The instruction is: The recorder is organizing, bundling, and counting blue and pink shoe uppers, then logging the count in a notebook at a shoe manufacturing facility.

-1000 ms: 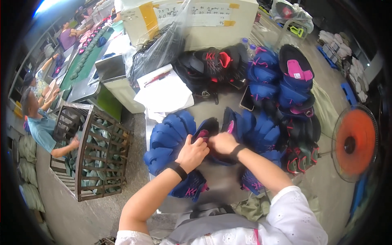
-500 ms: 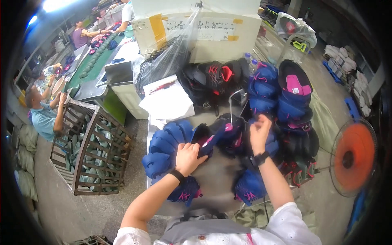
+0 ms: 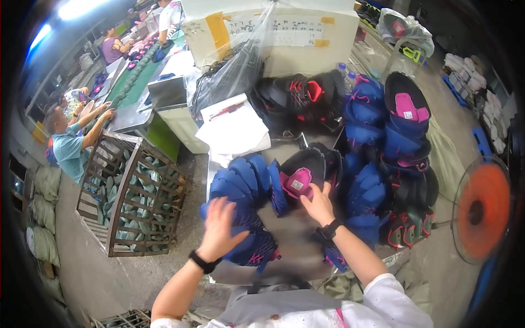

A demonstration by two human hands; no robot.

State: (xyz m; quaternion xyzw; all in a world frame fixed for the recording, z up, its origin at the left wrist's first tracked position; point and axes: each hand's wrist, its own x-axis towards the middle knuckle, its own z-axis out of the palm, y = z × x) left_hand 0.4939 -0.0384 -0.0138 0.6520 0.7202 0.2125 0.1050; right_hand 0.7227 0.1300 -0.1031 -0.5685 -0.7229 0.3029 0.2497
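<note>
My left hand (image 3: 220, 229) hovers over the curved row of blue shoe uppers (image 3: 237, 179), its fingers spread and nothing in them. At the middle of the table a black shoe upper (image 3: 315, 167) shows a bright pink patch with a white label. My right hand (image 3: 319, 206) reaches to the lower edge of that patch with thumb and fingers apart; contact is hard to make out. Blue uppers with pink laces (image 3: 261, 247) lie by my left wrist. Right of my right hand rises a stack of blue uppers (image 3: 367, 188).
White papers with a pen (image 3: 232, 128) lie at the table's back left, beside black uppers with red trim (image 3: 299, 98). An orange fan (image 3: 481, 210) stands at the right. A slatted crate of greenish pieces (image 3: 128, 199) sits left; a co-worker in blue (image 3: 71, 147) is behind it.
My left hand has left the shoe upper and moved left, opening. My right hand has come down to the pink-patched upper, now lying with its patch in full view.
</note>
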